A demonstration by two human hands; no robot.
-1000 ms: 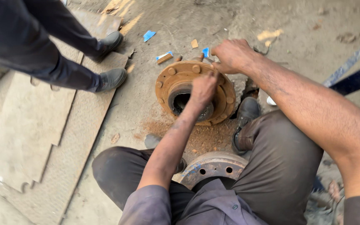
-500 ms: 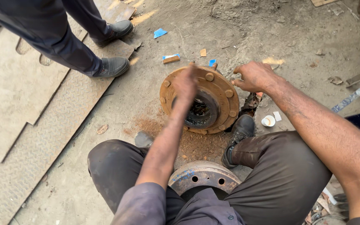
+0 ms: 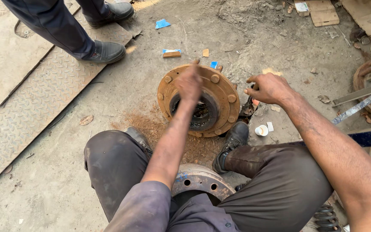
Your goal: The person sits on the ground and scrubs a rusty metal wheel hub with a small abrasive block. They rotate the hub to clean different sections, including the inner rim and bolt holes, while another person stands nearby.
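Fingers of the left hand (image 3: 189,82) blur over the rusty wheel hub (image 3: 198,99) at frame centre, their grip unclear; the right hand (image 3: 270,88) hovers loosely curled, empty, just right of it. The hub lies flat on dirt; round, orange-brown, ringed with studs.

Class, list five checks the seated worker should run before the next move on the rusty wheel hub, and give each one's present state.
1. Rusty round wheel hub lying flat on the ground: ok.
2. Left hand over the hub: ok, but blurred.
3. Right hand off the hub, beside its rim: ok.
4. What the right hand's fingers hold: cannot tell.
5. Standing person's dark shoe apart from the hub: ok.
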